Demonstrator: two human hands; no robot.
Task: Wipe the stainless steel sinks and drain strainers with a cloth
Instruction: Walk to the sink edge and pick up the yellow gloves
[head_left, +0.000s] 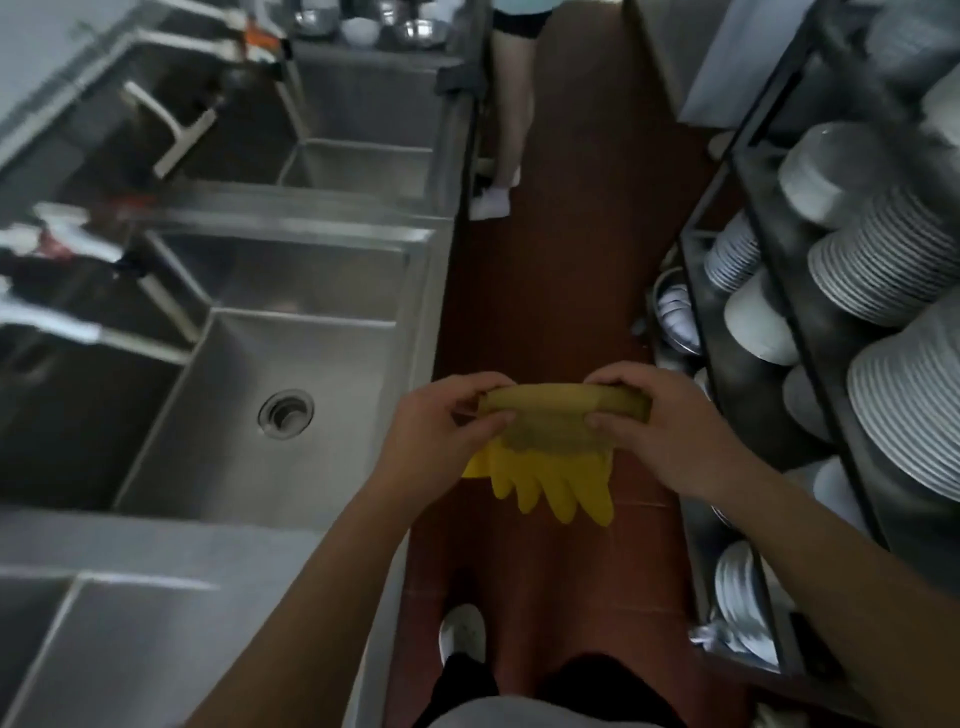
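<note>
Stretching between both hands, a yellow rubber glove (545, 447) is held by its cuff over the red-brown tiled floor (561, 270), the left hand (441, 431) pinching the cuff's left edge and the right hand (670, 431) pinching its right edge, with the glove's fingers hanging down toward the person. Just left of the hands, a stainless steel sink basin (311, 364) is seen with a round drain strainer (284, 413) in its bottom. To the right, a dark metal rack (748, 270) is loaded with stacked white plates (883, 260) and bowls.
</note>
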